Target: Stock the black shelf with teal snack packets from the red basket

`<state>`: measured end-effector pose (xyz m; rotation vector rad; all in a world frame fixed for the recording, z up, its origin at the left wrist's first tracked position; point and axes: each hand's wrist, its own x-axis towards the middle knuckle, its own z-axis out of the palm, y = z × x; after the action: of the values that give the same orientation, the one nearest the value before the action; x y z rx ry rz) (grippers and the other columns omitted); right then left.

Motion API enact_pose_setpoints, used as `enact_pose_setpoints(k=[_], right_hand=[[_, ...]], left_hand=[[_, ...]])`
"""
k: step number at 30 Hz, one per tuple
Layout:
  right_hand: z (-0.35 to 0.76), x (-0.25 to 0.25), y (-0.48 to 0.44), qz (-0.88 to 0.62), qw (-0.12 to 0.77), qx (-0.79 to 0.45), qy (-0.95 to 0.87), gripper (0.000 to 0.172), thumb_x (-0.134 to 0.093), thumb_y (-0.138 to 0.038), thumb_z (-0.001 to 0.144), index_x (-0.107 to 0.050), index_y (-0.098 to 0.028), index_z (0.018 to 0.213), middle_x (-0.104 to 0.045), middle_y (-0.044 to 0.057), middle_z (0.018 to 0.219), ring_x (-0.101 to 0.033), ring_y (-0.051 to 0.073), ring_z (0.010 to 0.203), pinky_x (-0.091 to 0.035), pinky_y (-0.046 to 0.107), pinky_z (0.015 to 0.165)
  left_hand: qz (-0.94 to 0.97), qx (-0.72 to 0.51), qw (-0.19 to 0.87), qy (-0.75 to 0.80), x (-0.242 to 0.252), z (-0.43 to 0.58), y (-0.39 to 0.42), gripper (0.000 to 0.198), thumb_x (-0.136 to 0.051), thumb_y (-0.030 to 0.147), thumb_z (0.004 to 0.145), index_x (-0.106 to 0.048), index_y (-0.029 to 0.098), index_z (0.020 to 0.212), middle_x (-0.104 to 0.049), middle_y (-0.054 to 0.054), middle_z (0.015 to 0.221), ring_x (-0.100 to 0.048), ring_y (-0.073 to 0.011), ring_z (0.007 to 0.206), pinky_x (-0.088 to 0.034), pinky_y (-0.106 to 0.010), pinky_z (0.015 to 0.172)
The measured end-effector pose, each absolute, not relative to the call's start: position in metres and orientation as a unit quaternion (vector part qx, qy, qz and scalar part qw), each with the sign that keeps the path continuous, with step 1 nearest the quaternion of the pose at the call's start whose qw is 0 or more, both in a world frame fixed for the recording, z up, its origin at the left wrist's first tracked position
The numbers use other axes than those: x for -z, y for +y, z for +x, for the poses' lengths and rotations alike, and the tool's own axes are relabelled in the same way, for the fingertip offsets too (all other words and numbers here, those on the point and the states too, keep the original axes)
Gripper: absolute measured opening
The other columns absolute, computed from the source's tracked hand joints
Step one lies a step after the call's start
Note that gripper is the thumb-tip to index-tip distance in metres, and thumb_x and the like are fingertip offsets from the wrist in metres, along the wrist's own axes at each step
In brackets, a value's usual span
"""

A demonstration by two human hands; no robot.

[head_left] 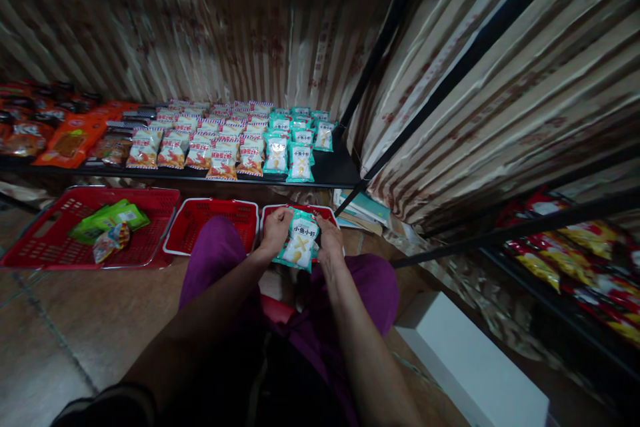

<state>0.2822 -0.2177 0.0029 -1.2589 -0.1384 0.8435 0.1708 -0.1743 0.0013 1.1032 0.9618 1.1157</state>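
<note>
Between my hands is a teal-and-white snack bag point(301, 243), its printed front turned up toward me. My left hand point(276, 230) pinches the bag's upper left edge. On the other side, my right hand point(329, 238) is closed on its right edge. Behind the bag and partly covered by it stands a small red basket point(327, 213) with a white rim. Matching teal bags point(301, 161) are lined up at the right end of the low black shelf point(330, 173), beside rows of white-and-orange snack bags point(223, 159).
A second small red basket point(240, 213) stands by my left knee. The wide red basket point(160, 213) at left holds green packets point(113, 220) and a colourful packet. Orange packs point(70, 140) fill the shelf's left. A white box point(475, 353) and black shelf posts point(425, 113) are on my right.
</note>
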Motion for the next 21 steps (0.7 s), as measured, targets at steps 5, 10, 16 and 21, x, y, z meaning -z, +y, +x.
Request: enact_pose_setpoints(k=[5,10,16,21], right_hand=[[0.292,0.000,-0.211,-0.571,0.745,-0.344,-0.031,0.020,-0.078,-0.025,0.058,-0.060,-0.017,0.062,-0.063,-0.004,0.048,-0.058,0.013,0.043,-0.048,0.024,0.044],[0.306,0.005,-0.207,-0.580,0.746,-0.327,-0.022,0.020,-0.077,-0.025,0.060,-0.059,-0.018,0.062,-0.062,-0.005,0.047,-0.057,0.012,0.042,-0.048,0.024,0.043],[0.313,0.012,-0.202,-0.593,0.738,-0.322,-0.022,0.020,-0.077,-0.024,0.061,-0.058,-0.018,0.063,-0.060,-0.006,0.046,-0.055,0.012,0.041,-0.048,0.025,0.044],[0.313,0.011,-0.199,-0.605,0.722,-0.336,-0.035,0.019,-0.077,-0.026,0.061,-0.060,-0.016,0.063,-0.062,-0.005,0.049,-0.056,0.010,0.046,-0.047,0.023,0.048]], left_hand=[[0.454,-0.369,0.722,0.369,-0.006,0.159,-0.188,0.036,-0.073,0.042,0.066,-0.066,0.015,0.089,-0.069,-0.004,0.079,-0.063,-0.0154,0.072,-0.048,-0.024,0.067],[0.407,-0.316,0.782,0.351,-0.001,0.152,-0.202,0.044,-0.082,0.035,0.059,-0.067,0.014,0.095,-0.072,-0.009,0.086,-0.066,-0.0189,0.075,-0.051,-0.030,0.073],[0.398,-0.328,0.784,0.346,0.004,0.155,-0.209,0.041,-0.080,0.034,0.060,-0.069,0.013,0.094,-0.073,-0.007,0.077,-0.067,-0.0206,0.072,-0.052,-0.032,0.071],[0.394,-0.377,0.740,0.393,0.011,0.157,-0.209,0.035,-0.079,0.032,0.060,-0.070,0.011,0.087,-0.071,-0.005,0.073,-0.065,-0.0180,0.067,-0.052,-0.030,0.068]])
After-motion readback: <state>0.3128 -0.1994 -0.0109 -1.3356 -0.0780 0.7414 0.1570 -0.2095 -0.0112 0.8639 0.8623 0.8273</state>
